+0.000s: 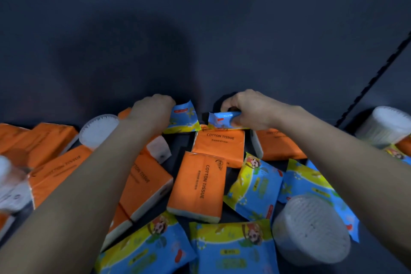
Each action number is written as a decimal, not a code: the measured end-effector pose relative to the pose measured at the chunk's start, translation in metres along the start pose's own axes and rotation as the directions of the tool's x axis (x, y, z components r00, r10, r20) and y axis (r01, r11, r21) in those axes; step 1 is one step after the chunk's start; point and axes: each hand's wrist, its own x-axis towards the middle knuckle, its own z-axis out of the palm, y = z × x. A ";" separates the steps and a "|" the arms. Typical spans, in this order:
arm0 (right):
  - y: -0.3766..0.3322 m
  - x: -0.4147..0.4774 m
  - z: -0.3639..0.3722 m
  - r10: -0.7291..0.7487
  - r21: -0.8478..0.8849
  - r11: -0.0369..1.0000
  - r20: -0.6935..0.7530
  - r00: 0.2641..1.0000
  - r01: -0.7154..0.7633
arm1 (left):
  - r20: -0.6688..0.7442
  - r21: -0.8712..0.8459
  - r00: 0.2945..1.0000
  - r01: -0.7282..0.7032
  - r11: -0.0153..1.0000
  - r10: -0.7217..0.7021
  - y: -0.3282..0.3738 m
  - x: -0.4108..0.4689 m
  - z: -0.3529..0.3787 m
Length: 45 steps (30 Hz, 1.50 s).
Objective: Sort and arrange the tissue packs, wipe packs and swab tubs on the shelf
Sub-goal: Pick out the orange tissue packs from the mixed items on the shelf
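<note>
Fingers (228, 104): curled tight round a blue pack in each hand.
Left hand (153, 108): the first wipe pack (183, 118) is held upright at the back edge of the shelf (178, 141).
Right hand (249, 110): the second wipe pack (223, 119) is gripped just beside it, above an orange tissue pack (219, 147).
Risk: the soft packs could flop over if nothing is there to lean on.
Risk: the swab tub (311, 227) near the front edge could be knocked off by an arm.
</note>
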 end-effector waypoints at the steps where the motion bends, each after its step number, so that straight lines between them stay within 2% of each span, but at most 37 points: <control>1: 0.000 0.000 -0.001 0.003 0.003 1.000 0.003 1.000 -0.003 | -0.004 0.033 1.000 0.014 0.999 -0.014 0.000 0.000 0.000; 5: 0.002 0.003 0.001 0.036 0.010 0.999 -0.057 0.998 -0.036 | -0.008 0.120 0.999 0.051 0.991 -0.051 -0.004 -0.001 0.003; 9: 0.005 0.006 0.011 0.058 -0.005 0.998 -0.114 0.992 -0.059 | 0.018 -0.064 1.000 0.012 0.998 -0.011 0.000 -0.001 0.006; 11: 0.006 0.007 0.010 0.064 0.007 0.998 -0.086 0.994 -0.063 | -0.002 -0.074 1.000 0.023 0.997 -0.023 0.002 -0.002 0.004; 14: 0.008 0.009 0.006 0.054 -0.026 0.998 -0.009 0.999 -0.054 | -0.128 0.052 0.991 0.051 0.997 -0.044 0.006 -0.006 0.005; 16: 0.009 0.011 0.003 0.046 -0.037 0.998 0.022 0.999 -0.046 | -0.182 0.054 0.983 0.045 0.998 -0.034 0.006 -0.008 0.006; 20: 0.009 0.014 -0.002 0.037 -0.015 0.999 0.064 0.997 -0.036 | -0.161 -0.092 0.987 -0.003 0.996 -0.012 0.000 -0.008 0.001; 23: 0.010 0.015 -0.005 0.041 -0.002 0.999 0.093 0.995 -0.041 | -0.158 -0.107 0.987 -0.027 0.994 0.010 -0.001 -0.007 0.000; 27: 0.012 0.015 0.001 0.032 0.013 0.999 0.024 0.999 -0.033 | -0.161 -0.131 0.987 -0.032 0.991 0.011 0.002 -0.004 0.002; 30: 0.012 0.014 0.006 0.024 0.010 1.000 0.029 0.999 -0.024 | -0.168 -0.108 0.986 -0.023 0.994 0.005 0.007 -0.002 0.002; 32: 0.012 0.014 0.002 0.021 0.010 1.000 0.061 0.998 -0.021 | -0.206 0.000 0.979 -0.001 1.000 0.001 0.012 -0.004 0.002; 34: 0.011 0.013 -0.001 0.016 0.009 1.000 0.087 0.996 -0.017 | -0.304 0.106 0.952 -0.005 0.994 0.037 0.016 -0.008 0.005; 36: 0.012 0.012 -0.003 0.016 0.012 1.000 0.100 0.995 -0.018 | -0.394 0.056 0.916 -0.064 0.996 0.081 0.020 -0.012 0.012; 37: 0.013 0.012 -0.003 0.020 0.014 1.000 0.102 0.995 -0.021 | -0.386 -0.037 0.917 -0.128 0.991 0.104 0.022 -0.014 0.013; 39: 0.014 0.013 -0.003 0.031 0.017 0.999 0.093 0.995 -0.032 | -0.257 -0.324 0.954 -0.235 0.916 0.154 0.032 -0.016 0.015; 41: 0.016 0.014 -0.003 0.047 0.008 0.999 0.063 0.997 -0.048 | -0.037 -0.499 0.978 -0.196 0.844 0.205 0.043 -0.017 0.015; 43: 0.019 0.013 -0.002 0.063 -0.050 0.997 0.048 0.997 -0.061 | 0.138 -0.505 0.957 -0.152 0.850 0.253 0.050 -0.015 0.017; 45: 0.023 0.012 -0.002 0.084 -0.129 0.989 0.049 0.995 -0.077 | 0.231 -0.483 0.926 -0.157 0.861 0.299 0.054 -0.012 0.021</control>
